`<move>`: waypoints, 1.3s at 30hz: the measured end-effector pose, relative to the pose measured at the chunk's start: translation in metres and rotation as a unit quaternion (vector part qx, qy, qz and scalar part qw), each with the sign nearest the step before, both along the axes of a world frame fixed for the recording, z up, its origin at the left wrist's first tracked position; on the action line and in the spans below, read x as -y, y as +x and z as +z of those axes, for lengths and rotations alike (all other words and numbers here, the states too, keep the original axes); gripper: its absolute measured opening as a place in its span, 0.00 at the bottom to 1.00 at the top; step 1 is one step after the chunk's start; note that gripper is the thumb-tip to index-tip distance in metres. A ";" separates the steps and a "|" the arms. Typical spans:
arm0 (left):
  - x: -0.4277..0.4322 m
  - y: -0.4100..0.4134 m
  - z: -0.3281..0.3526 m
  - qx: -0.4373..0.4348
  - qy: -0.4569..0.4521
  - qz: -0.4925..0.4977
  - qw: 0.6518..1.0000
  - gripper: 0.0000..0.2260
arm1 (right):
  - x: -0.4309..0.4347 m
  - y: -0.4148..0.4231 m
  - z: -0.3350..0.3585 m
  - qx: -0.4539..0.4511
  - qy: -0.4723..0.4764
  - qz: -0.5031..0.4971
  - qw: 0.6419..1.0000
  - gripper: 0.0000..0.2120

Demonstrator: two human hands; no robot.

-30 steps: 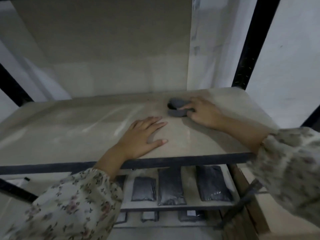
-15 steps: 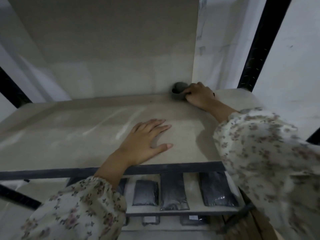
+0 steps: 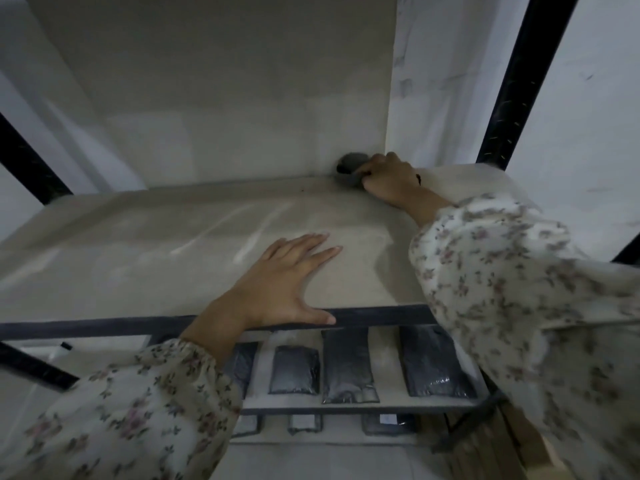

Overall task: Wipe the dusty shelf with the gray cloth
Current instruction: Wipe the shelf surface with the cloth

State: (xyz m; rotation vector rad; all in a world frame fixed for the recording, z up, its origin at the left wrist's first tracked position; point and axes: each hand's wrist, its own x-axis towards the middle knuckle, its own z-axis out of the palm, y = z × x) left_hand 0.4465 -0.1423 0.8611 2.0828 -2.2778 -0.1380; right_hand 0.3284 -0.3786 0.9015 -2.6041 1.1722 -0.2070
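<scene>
Part done, by look: right hand (image 3: pixel 391 180), grip clenched round gray cloth (image 3: pixel 351 166), at shelf (image 3: pixel 138 265) back-right corner. Pale dust streaks (image 3: pixel 247 239) mid-shelf, likely unwiped. Left hand (image 3: pixel 280 285) flat, released, at shelf front edge.

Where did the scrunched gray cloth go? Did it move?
Yes. The crumpled gray cloth, gripped by the right hand, slid away across the dusty beige shelf to its back wall.
</scene>
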 end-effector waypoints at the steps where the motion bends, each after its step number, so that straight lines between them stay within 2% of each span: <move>1: 0.000 0.000 0.000 -0.002 0.002 0.001 1.000 0.47 | -0.003 0.002 -0.005 -0.007 -0.036 0.014 0.999 0.24; 3: -0.002 0.000 0.000 -0.008 0.006 0.004 1.000 0.46 | -0.016 -0.003 -0.012 0.031 -0.041 0.080 0.995 0.19; 5: -0.003 -0.001 0.001 -0.011 0.004 0.007 1.000 0.46 | -0.034 -0.016 -0.010 0.085 0.042 0.142 0.985 0.18; 7: -0.002 -0.002 0.002 -0.007 0.000 0.011 1.000 0.46 | -0.044 -0.028 -0.001 0.081 0.138 0.163 0.974 0.18; 9: -0.001 -0.002 0.002 -0.012 -0.001 0.013 1.000 0.46 | -0.041 -0.032 0.015 0.074 0.184 0.158 0.967 0.18; 12: 0.000 0.000 0.001 -0.014 -0.009 0.009 1.000 0.46 | -0.008 -0.010 0.033 0.133 0.149 0.090 0.976 0.19; 16: -0.001 0.001 0.000 -0.017 -0.011 0.013 1.000 0.45 | 0.018 0.021 0.007 0.068 0.056 0.076 0.993 0.15; 19: -0.002 0.000 -0.001 -0.025 -0.014 0.011 1.000 0.46 | 0.012 0.021 -0.014 0.067 -0.004 0.081 0.994 0.18; 27: -0.005 -0.003 -0.001 -0.014 -0.013 0.018 1.000 0.48 | -0.062 -0.058 -0.011 0.126 0.108 0.231 0.959 0.20; 29: -0.004 -0.003 0.001 -0.020 -0.015 0.020 0.999 0.48 | -0.065 -0.066 0.001 0.133 0.172 0.225 0.950 0.21; 31: -0.001 -0.002 0.001 -0.030 -0.023 0.016 0.999 0.47 | -0.053 -0.055 0.015 0.151 0.198 0.178 0.952 0.20; 34: 0.001 0.000 0.000 -0.035 -0.022 0.012 0.999 0.46 | -0.023 -0.024 0.017 0.177 0.144 0.085 0.970 0.19; 37: 0.000 0.001 -0.002 -0.033 -0.024 0.015 0.999 0.47 | -0.014 -0.008 -0.006 0.087 0.037 0.087 0.992 0.18; 39: -0.003 -0.001 -0.001 -0.041 -0.023 0.021 0.999 0.49 | -0.020 -0.012 -0.014 0.085 0.018 0.096 0.992 0.22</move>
